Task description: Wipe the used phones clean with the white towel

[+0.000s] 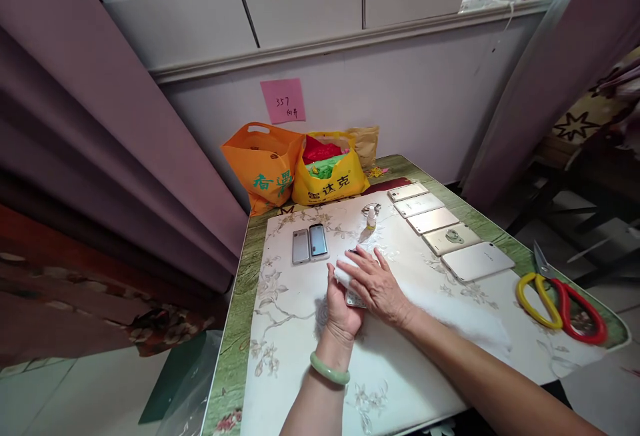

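My left hand cradles a keypad mobile phone above the table; only its lower keys and a dark top edge show. My right hand lies over it, fingers extended, pressing a white cotton wad against the phone. Beyond the hands, a silver phone and a phone with a bluish screen lie side by side. A small bottle with a white top and yellowish liquid stands farther back. Under my right forearm spreads a larger piece of white cotton.
Several phones lie in a row along the right, among them a white phone. Scissors with yellow and red handles rest near the right edge. An orange bag and a filled yellow bag stand at the back against the wall.
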`<state>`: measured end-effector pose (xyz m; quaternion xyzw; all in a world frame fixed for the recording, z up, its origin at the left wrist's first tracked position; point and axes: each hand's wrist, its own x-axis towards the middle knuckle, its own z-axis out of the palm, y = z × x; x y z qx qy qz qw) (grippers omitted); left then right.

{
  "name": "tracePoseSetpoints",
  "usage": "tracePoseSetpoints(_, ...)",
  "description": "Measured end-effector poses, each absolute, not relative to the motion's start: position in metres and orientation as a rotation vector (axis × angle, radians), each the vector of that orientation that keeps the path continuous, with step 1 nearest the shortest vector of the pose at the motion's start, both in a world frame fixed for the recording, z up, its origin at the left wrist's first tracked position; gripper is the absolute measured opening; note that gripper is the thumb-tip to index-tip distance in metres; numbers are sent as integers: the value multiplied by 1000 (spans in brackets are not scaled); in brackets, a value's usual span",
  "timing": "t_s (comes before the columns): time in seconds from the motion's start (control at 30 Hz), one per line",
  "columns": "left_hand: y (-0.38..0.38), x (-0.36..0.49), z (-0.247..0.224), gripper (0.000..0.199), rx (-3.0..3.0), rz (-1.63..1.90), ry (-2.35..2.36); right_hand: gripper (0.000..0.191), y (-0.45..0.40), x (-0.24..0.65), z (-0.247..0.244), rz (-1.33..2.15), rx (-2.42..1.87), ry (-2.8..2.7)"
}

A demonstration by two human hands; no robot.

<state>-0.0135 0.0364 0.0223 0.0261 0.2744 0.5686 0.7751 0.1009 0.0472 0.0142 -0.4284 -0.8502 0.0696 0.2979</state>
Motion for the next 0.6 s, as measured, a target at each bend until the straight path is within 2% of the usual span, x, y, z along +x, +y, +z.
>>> tracePoseSetpoints(0.23, 36, -8, 23, 54, 97, 1254, 507, 44, 79, 98, 10, 136, -1413, -1995)
tracePoseSetpoints(0.43, 34, -9, 19, 49, 36, 1251, 568, 51, 50, 97, 1, 146, -1255, -2112)
tracePoseSetpoints(0.6, 31, -13, 16, 59, 29, 1237, 568, 55, 15, 97, 0, 180, -1083, -2213)
